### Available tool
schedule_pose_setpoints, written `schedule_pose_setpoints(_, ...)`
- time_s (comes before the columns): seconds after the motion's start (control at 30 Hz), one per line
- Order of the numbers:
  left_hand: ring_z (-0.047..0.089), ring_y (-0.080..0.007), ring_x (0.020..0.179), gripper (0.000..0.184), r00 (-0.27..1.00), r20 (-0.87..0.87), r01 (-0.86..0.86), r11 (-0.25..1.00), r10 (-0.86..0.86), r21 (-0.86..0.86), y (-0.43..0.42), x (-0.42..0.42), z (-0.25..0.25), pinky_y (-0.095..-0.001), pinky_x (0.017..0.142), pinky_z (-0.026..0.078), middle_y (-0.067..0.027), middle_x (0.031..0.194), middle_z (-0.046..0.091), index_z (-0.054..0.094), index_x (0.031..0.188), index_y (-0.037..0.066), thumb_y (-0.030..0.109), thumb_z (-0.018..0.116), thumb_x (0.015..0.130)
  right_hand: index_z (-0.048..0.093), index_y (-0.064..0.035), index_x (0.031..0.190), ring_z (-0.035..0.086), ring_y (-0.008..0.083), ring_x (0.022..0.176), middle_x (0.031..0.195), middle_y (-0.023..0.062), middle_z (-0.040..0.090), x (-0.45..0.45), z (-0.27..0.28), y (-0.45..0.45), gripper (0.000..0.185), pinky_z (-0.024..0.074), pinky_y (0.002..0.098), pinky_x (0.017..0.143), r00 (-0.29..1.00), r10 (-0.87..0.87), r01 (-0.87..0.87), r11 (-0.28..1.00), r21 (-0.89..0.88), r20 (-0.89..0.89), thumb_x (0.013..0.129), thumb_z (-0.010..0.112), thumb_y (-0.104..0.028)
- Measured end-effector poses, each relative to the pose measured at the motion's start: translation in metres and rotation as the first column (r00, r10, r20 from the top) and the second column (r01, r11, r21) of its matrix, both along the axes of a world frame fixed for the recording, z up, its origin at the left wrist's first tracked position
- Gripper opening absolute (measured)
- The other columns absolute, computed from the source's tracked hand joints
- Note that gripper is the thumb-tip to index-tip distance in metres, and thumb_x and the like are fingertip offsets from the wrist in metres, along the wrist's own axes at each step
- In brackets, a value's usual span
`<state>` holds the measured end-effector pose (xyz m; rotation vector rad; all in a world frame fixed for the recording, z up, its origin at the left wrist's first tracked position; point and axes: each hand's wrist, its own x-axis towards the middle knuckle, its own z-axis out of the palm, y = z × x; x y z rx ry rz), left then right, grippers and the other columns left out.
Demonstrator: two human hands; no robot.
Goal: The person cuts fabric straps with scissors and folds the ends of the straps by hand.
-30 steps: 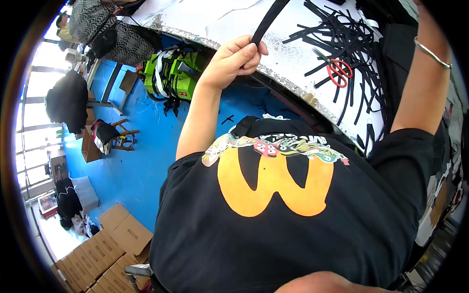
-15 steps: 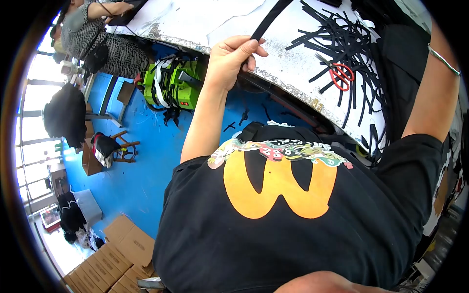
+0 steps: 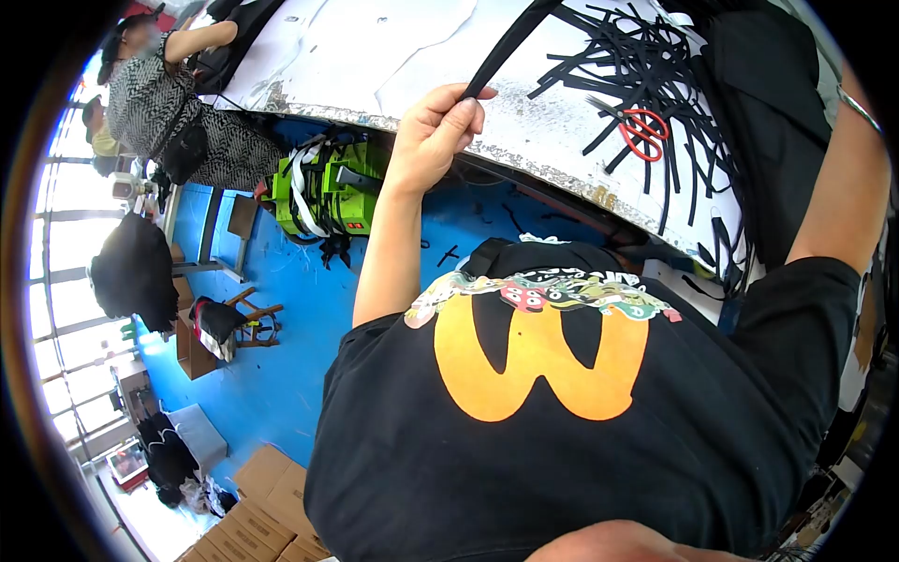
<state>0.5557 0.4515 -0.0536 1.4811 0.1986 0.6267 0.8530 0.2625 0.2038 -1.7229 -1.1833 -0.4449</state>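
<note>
Near the front edge of the white table, my left hand (image 3: 436, 136) pinches the end of a black fabric strip (image 3: 510, 47) between thumb and fingers. From there the strip runs up and to the right, past the top of the view. My right forearm (image 3: 847, 178), with a bracelet (image 3: 859, 109) on it, reaches out at the upper right; the hand itself lies outside the picture. Between the two arms, a tangled pile of short black strips (image 3: 646, 66) is spread on the table. Red-handled scissors (image 3: 643, 134) rest on that pile.
The white table (image 3: 346, 56) has a worn front edge. Black fabric (image 3: 768, 84) lies at its right end. A green machine (image 3: 323, 192) stands under the edge. Another person (image 3: 178, 103) works at the far left. Cardboard boxes (image 3: 253, 525) and a wooden stool (image 3: 255, 318) stand on the blue floor.
My left hand has shifted slightly down and left, still pinching the strip. The view has tilted a little, and the other person's arm has moved.
</note>
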Motion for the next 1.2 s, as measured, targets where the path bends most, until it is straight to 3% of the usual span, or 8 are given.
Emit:
schedule_pose_setpoints(0.27,0.036,-0.0029,0.05,0.024,1.0,0.02,0.002,1.0,-0.002,-0.015,0.002,0.012,0.0,-0.0175,0.046,0.028,-0.001,0.064,0.055,0.064,0.104,-0.002,0.018,0.054,0.096,0.055,-0.0072,0.08,0.043,0.0075,0.064,0.075,-0.0001,0.05,0.01,0.0,-0.018,0.022,0.0342,0.0196,0.059,0.999,-0.038,0.038,0.999,0.019,-0.017,0.088,0.062,-0.027)
schedule_pose_setpoints(0.47,0.04,-0.0053,0.049,0.022,0.997,0.027,-0.07,0.97,0.079,-0.233,0.004,0.023,-0.006,-0.0182,0.047,0.031,-0.0101,0.075,0.065,0.064,0.101,-0.006,0.014,0.059,0.092,0.056,-0.0063,0.083,0.044,0.008,0.067,0.079,0.0009,0.051,0.018,-0.002,-0.029,0.022,0.0355,0.0196,0.061,0.998,-0.062,0.063,0.998,0.022,-0.031,0.088,0.062,-0.026)
schedule_pose_setpoints(0.53,0.043,-0.0067,0.051,0.02,0.998,0.063,0.028,0.93,-0.006,-0.368,0.003,0.025,-0.004,-0.0196,0.047,0.034,-0.0108,0.074,0.065,0.065,0.098,-0.005,0.012,0.062,0.09,0.056,-0.006,0.084,0.045,0.0082,0.067,0.08,0.0012,0.051,0.021,-0.003,-0.032,0.021,0.036,0.0195,0.061,0.997,-0.074,0.075,0.997,0.021,-0.035,0.088,0.062,-0.026)
schedule_pose_setpoints(0.63,0.046,-0.0074,0.053,0.019,0.998,0.035,0.059,0.908,-0.049,-0.415,0.001,0.029,-0.002,-0.0202,0.048,0.037,-0.0112,0.074,0.065,0.065,0.096,-0.005,0.012,0.064,0.088,0.057,-0.0055,0.085,0.046,0.0085,0.068,0.081,0.0017,0.052,0.028,-0.001,-0.036,0.021,0.0367,0.0195,0.062,0.995,-0.087,0.088,0.996,0.016,-0.041,0.088,0.062,-0.026)
schedule_pose_setpoints(0.73,0.051,-0.0085,0.054,0.02,0.998,-0.039,-0.061,0.918,0.049,-0.391,0.001,0.033,-0.004,-0.0204,0.049,0.04,-0.0107,0.073,0.066,0.065,0.096,-0.005,0.013,0.066,0.087,0.057,-0.005,0.087,0.046,0.0087,0.07,0.083,0.0023,0.052,0.031,-0.004,-0.04,0.021,0.0374,0.0195,0.063,0.994,-0.099,0.101,0.995,0.024,-0.048,0.089,0.062,-0.026)
schedule_pose_setpoints(0.87,0.055,-0.0089,0.057,0.019,0.997,-0.056,-0.058,0.948,0.043,-0.313,0.002,0.036,-0.005,-0.0209,0.051,0.043,-0.0107,0.074,0.067,0.065,0.096,-0.005,0.012,0.066,0.087,0.057,-0.0044,0.088,0.047,0.0091,0.071,0.085,0.0029,0.053,0.036,-0.001,-0.045,0.021,0.0383,0.0194,0.064,0.992,-0.109,0.111,0.993,0.032,-0.055,0.089,0.061,-0.025)
schedule_pose_setpoints(0.93,0.056,-0.0092,0.056,0.016,0.995,0.004,-0.1,0.979,0.102,-0.18,-0.004,0.042,-0.002,-0.02,0.051,0.043,-0.011,0.073,0.066,0.066,0.094,-0.004,0.011,0.066,0.087,0.058,-0.0041,0.089,0.048,0.0093,0.072,0.086,0.0033,0.054,0.041,0.0,-0.047,0.021,0.0388,0.0194,0.065,0.991,-0.113,0.115,0.993,0.032,-0.066,0.089,0.061,-0.025)
schedule_pose_setpoints(1.2,0.053,-0.0073,0.057,0.013,0.989,-0.096,-0.125,0.987,0.116,-0.099,0.003,0.046,0.011,-0.0186,0.052,0.041,-0.0096,0.074,0.067,0.066,0.093,-0.003,0.007,0.066,0.085,0.059,-0.0029,0.093,0.05,0.01,0.075,0.09,0.0046,0.055,0.059,-0.006,-0.067,0.022,0.0406,0.0193,0.067,0.963,-0.197,0.21,0.976,0.054,-0.186,0.089,0.061,-0.025)
